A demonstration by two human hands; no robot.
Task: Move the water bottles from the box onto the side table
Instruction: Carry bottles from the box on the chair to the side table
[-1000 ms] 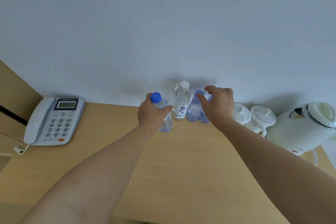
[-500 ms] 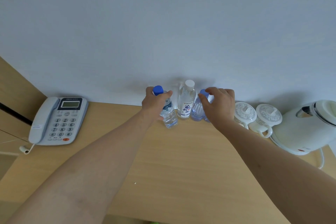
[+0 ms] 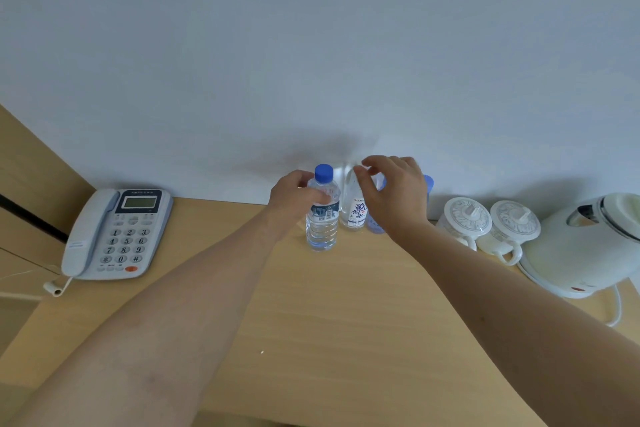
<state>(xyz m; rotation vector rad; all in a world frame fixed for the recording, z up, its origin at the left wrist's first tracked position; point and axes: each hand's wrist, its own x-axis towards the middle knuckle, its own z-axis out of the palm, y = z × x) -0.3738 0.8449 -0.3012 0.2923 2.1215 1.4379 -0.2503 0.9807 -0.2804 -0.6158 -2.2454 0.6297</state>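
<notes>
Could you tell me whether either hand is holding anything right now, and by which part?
The left hand grips the blue-capped water bottle around its upper body. The right hand holds nothing.

- The phone (image 3: 114, 236) is showing keypad digits 1 to 9 in three rows, with *, 0 and # in the bottom row; small print above its screen is too blurred to read.
- The middle bottle (image 3: 353, 211) is carrying a white label with large blue Chinese characters, the lowest reading 水; the ones above it are not clear enough to read.
- The front bottle (image 3: 322, 218) is wearing a dark blue label with a small square code on it; its lettering is too small to read.
</notes>
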